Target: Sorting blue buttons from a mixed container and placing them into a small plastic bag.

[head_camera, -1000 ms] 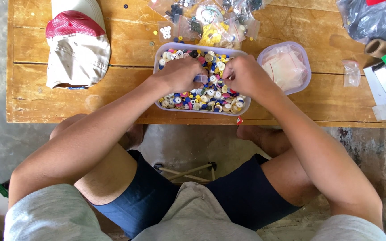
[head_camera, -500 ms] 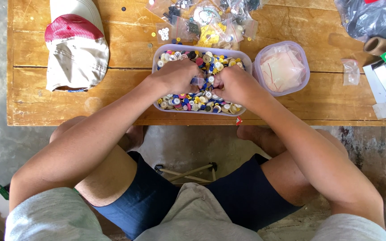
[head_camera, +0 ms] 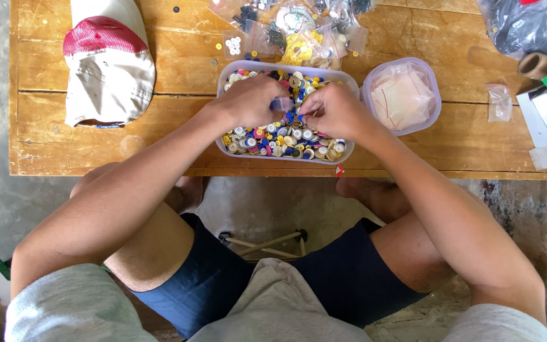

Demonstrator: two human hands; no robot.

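Both hands meet over the button tub (head_camera: 348,82): left hand (head_camera: 251,98) pinches what looks like a small clear bag (head_camera: 281,104), right hand (head_camera: 332,109) pinched narrow just beside it.

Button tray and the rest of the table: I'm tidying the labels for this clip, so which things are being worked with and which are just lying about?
Worked with:
left hand
right hand
button tray
buttons
small clear bag held between the hands

Lying about:
cap
tub of bags
bagged buttons
tape roll
dark bag
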